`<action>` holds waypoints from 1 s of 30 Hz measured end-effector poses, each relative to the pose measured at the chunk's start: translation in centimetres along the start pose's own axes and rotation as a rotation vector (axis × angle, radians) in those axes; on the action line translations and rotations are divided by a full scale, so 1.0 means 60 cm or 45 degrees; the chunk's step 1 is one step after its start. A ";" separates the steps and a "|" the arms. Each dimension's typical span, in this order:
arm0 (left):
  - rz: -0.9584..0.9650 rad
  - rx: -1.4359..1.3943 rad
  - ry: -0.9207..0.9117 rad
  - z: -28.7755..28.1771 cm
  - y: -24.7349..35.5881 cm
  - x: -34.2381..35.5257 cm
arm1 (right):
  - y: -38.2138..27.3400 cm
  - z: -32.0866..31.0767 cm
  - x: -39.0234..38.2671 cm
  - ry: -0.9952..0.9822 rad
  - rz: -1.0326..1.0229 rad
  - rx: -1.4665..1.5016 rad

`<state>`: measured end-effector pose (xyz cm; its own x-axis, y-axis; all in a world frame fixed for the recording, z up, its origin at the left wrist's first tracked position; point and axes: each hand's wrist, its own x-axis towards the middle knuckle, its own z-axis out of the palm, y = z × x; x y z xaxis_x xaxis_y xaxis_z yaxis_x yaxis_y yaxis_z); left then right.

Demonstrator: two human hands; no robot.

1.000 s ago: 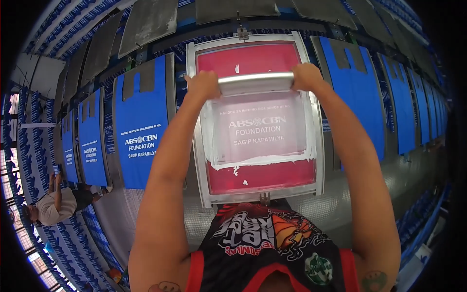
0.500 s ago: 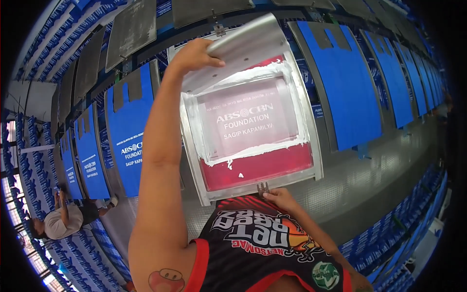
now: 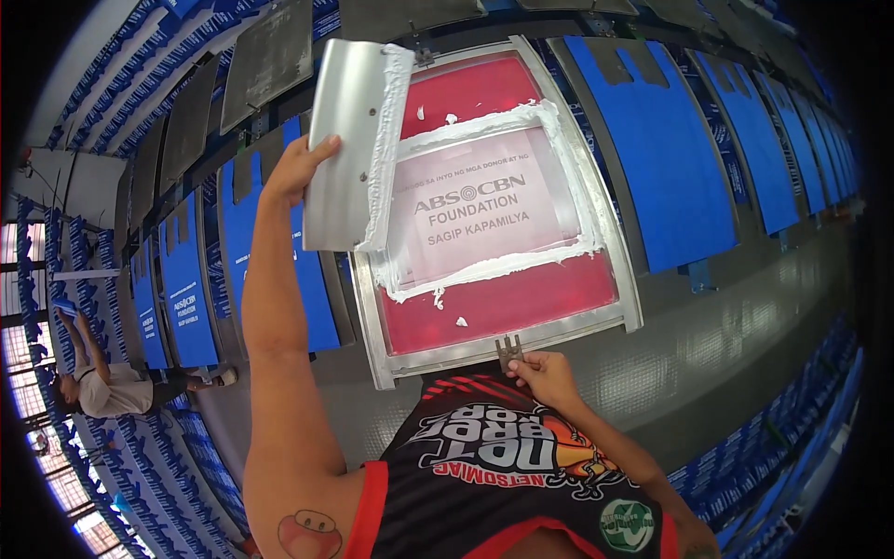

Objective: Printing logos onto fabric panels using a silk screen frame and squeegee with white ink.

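Observation:
My left hand (image 3: 301, 168) grips a wide aluminium squeegee (image 3: 358, 140) at its edge, held tilted nearly upright over the upper left of a screen-printing frame (image 3: 622, 289). White paste lines the squeegee's right edge. The frame has a red border inside and a pale printed middle (image 3: 475, 205) ringed by smears of white paste (image 3: 503, 261). At the frame's near edge, my right hand (image 3: 540, 377) is closed on a small metal bracket (image 3: 508, 350), thumb and fingers pinched around it, just in front of my black and red top.
Grey boards with blue cut fabric pieces (image 3: 652, 158) line both sides, and bare grey boards (image 3: 265, 65) stand beyond. A co-worker (image 3: 116, 391) at the left raises both hands to a blue item. Racks (image 3: 84, 466) of blue pieces fill the left and lower right.
My right hand left the squeegee and moved down to the bracket. My left hand lifted the squeegee, turned it upright and carried it left and toward me, uncovering the upper red band.

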<state>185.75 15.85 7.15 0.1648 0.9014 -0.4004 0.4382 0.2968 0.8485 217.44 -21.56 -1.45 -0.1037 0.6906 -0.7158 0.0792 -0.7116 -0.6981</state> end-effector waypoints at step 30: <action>-0.207 -0.820 0.080 0.084 -0.180 -0.040 | -0.083 -0.248 0.135 0.872 -0.037 -0.014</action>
<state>185.05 8.87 -2.80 0.0807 0.8402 -0.5362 -0.1651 0.5418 0.8242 230.96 -10.50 -4.06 0.5443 0.6381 -0.5446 0.0963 -0.6925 -0.7150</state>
